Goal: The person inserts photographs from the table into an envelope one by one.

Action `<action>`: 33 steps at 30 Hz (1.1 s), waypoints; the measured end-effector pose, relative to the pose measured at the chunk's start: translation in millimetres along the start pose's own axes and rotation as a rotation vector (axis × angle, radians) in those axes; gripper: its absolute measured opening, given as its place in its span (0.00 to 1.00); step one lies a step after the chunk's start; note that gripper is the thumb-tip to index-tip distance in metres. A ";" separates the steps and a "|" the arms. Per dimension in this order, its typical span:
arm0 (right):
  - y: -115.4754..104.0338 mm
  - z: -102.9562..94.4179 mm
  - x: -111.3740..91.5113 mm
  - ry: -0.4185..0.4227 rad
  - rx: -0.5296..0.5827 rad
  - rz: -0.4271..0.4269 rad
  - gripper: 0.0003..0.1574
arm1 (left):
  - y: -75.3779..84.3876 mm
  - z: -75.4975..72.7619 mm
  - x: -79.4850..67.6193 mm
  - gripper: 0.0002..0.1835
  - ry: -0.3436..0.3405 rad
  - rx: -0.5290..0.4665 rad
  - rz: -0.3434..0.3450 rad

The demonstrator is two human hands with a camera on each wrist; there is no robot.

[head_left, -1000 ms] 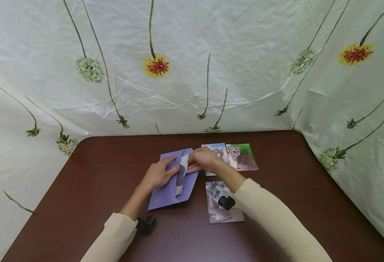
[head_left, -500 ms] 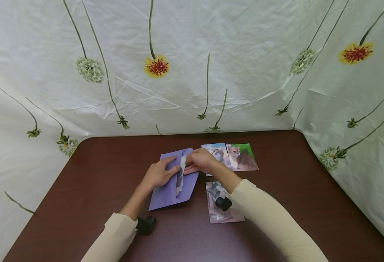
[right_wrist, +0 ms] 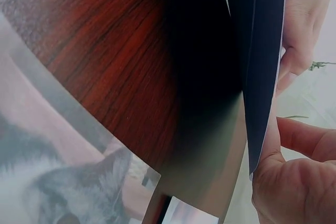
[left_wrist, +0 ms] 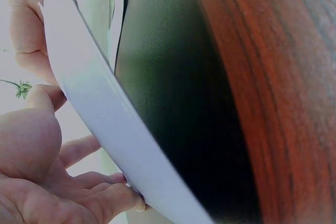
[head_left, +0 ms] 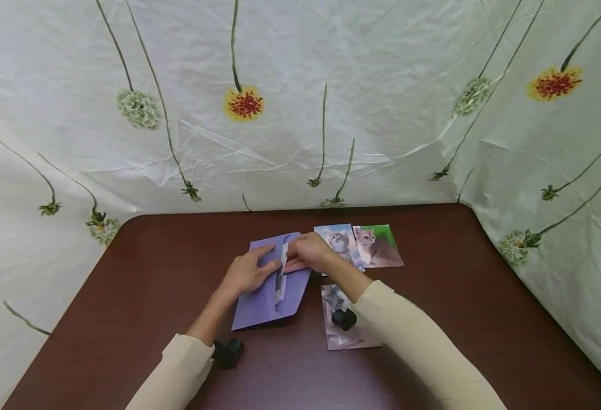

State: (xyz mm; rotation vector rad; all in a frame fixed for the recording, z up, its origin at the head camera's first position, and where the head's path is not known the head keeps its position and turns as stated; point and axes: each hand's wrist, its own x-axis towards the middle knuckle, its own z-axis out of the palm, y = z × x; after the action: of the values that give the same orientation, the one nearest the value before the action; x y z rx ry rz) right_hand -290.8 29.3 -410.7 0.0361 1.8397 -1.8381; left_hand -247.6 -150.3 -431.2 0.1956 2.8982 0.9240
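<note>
A purple envelope point(head_left: 259, 299) lies on the table with its flap folded out to the right. From its opening shows a narrow strip of a photo card point(head_left: 283, 285). My left hand point(head_left: 244, 274) rests on the envelope's body, index finger stretched out and thumb beside the opening. The right hand point(head_left: 312, 251) reaches over the flap and holds the photo card's outer edge with bent fingers. In the left wrist view the envelope point(left_wrist: 115, 108) shows as a slanting pale band. In the right wrist view the envelope point(right_wrist: 262, 72) is a dark upright band.
Two cat photos, one blue point(head_left: 338, 240) and one with green point(head_left: 379, 247), lie side by side beyond the right wrist. A grey kitten photo point(head_left: 354, 339) sits nearer, partly under the right sleeve. A flowered cloth point(head_left: 290, 142) hangs behind the brown table point(head_left: 177, 245).
The photo card has slid left, deeper into the envelope, so a narrower strip shows. The right hand has shifted slightly left with it. The left hand has stayed put.
</note>
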 end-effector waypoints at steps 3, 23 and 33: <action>-1.2 2.2 1.6 0.002 0.001 -0.003 0.24 | -0.4 -0.7 0.4 0.32 0.004 0.002 0.004; 1.8 7.0 7.5 0.060 0.000 -0.014 0.23 | 1.2 -1.0 0.1 0.32 0.000 0.007 0.011; 2.6 6.0 4.7 0.064 -0.009 -0.013 0.22 | 0.1 0.2 1.8 0.32 -0.003 0.014 -0.005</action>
State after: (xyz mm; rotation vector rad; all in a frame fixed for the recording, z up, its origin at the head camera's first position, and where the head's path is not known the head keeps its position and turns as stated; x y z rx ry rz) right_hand -291.7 22.2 -414.5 0.0809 1.8959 -1.8568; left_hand -249.3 -149.9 -431.4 0.1903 2.9020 0.9021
